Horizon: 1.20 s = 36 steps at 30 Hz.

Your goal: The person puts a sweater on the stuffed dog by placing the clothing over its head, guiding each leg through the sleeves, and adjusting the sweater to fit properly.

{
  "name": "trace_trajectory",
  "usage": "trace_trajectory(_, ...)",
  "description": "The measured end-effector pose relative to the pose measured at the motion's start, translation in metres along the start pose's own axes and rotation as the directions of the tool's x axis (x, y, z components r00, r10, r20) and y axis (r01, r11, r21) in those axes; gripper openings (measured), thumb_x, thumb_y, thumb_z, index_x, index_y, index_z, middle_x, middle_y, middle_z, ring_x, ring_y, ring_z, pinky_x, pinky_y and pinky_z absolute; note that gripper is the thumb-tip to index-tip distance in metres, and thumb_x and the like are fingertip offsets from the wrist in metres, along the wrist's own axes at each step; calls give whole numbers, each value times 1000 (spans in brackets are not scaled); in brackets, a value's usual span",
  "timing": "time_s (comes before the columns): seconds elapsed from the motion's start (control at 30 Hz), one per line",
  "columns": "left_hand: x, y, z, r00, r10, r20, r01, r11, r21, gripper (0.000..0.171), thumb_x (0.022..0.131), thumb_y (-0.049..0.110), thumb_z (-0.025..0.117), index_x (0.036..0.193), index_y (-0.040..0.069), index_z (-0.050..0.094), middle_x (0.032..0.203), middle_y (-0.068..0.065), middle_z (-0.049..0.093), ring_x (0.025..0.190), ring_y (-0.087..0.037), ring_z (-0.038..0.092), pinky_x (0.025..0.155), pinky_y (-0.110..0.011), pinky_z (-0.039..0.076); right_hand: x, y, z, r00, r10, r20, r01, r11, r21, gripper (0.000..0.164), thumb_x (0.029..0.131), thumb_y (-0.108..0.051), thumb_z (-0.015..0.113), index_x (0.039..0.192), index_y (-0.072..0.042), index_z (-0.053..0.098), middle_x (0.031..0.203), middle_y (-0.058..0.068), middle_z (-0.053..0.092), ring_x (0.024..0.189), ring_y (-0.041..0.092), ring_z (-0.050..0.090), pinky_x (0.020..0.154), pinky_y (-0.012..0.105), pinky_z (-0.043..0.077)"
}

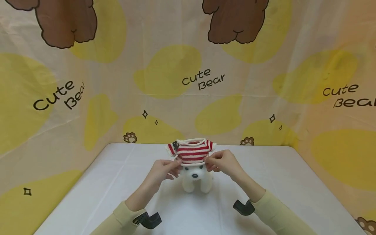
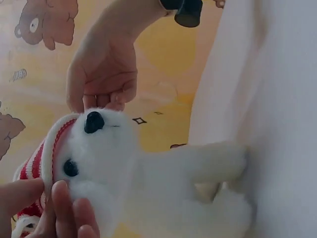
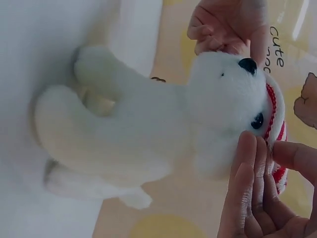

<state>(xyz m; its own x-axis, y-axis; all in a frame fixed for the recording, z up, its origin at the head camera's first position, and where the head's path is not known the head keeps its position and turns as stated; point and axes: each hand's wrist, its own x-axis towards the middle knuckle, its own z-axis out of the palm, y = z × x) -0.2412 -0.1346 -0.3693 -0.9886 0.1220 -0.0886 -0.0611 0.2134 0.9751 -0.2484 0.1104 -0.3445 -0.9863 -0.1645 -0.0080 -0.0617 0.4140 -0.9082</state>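
A white plush dog (image 1: pixel 195 180) stands on the table, facing me. Over the top of its head sits a small red-and-white striped knit sweater (image 1: pixel 193 153), its lower hem just above the eyes. My left hand (image 1: pixel 165 170) pinches the hem at the left side of the head, thumb against fingers. At the right side, my right hand (image 1: pixel 224 163) pinches the same hem. In the left wrist view the plush dog (image 2: pixel 104 163) shows its nose and one eye below the hem. The ears are hidden.
The white table (image 1: pixel 132 189) extends around the plush dog. Behind it and at both sides hangs a yellow-and-cream cloth (image 1: pixel 167 71) printed with bears and lettering. Each wrist carries a black camera mount (image 1: pixel 244 207) near the cuff.
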Motion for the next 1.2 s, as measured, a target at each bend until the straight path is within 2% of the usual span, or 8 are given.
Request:
trace_trajectory(0.13, 2, -5, 0, 999, -39, 36, 42, 995, -89, 44, 83, 44, 69, 95, 2, 71, 77, -3, 72, 81, -17, 70, 75, -30, 54, -1, 1, 1, 1000, -18, 14, 18, 999, 33, 22, 86, -23, 67, 86, -1, 71, 74, 8, 71, 69, 20, 70, 67, 31, 56)
trace_trajectory(0.3, 1, -6, 3, 997, -57, 52, 66, 981, -183, 42, 86, 36, 68, 106, -1, 67, 85, -5, 72, 88, -18, 70, 84, -33, 54, -3, 5, 0, 999, -48, 23, 46, 997, 65, 23, 86, -22, 67, 89, 1, 70, 78, 10, 72, 74, 24, 70, 69, 29, 56)
trace_trajectory(0.43, -1, -8, 4, 994, -27, 102, 49, 973, -223, 34, 89, 27, 64, 107, -2, 64, 91, -4, 70, 92, -18, 68, 90, -35, 52, -6, 9, -2, 996, -76, 43, 72, 995, 75, 24, 85, -21, 68, 89, 2, 70, 82, 10, 73, 78, 22, 70, 74, 31, 56)
trace_trajectory(0.57, -1, -10, 4, 991, 14, 131, 21, 965, -262, 22, 89, 19, 63, 100, 1, 64, 94, -3, 69, 92, -18, 67, 92, -35, 51, -7, 16, -5, 994, -96, 56, 95, 995, 11, 21, 84, -23, 70, 86, -2, 71, 80, 4, 70, 78, 19, 64, 76, 31, 53)
trace_trajectory(0.7, 0, -14, 3, 988, 62, 138, -20, 958, -287, 13, 88, 15, 63, 91, 2, 63, 101, -5, 66, 95, -17, 65, 93, -34, 50, -8, 23, -5, 988, -143, 50, 146, 988, -52, 16, 82, -23, 72, 81, -7, 72, 79, 1, 68, 77, 15, 58, 72, 29, 49)
trace_trajectory(0.87, 2, -21, 1, 985, 98, 144, -53, 956, -289, 7, 86, 7, 62, 80, 5, 61, 105, -5, 58, 100, -16, 58, 93, -31, 50, -10, 28, -4, 968, -246, 41, 250, 960, -125, 13, 78, -20, 75, 75, -8, 72, 85, 3, 67, 82, 15, 61, 70, 23, 53)
trace_trajectory(1.03, 2, -26, -1, 981, 142, 131, -108, 965, -239, 19, 85, 4, 61, 68, 9, 55, 89, -1, 58, 94, -18, 53, 89, -30, 47, -10, 33, -4, 943, -330, 41, 332, 935, -126, 11, 76, -16, 77, 73, -7, 71, 91, 7, 65, 88, 19, 60, 74, 24, 55)
trace_trajectory(1.2, 6, -32, -1, 978, 169, 120, -142, 969, -204, 22, 81, 0, 60, 65, 10, 51, 75, 2, 54, 86, -17, 50, 82, -32, 44, -8, 39, -2, 906, -422, 36, 421, 890, -175, 7, 75, -10, 77, 71, -11, 71, 88, 2, 65, 88, 16, 61, 77, 25, 55)
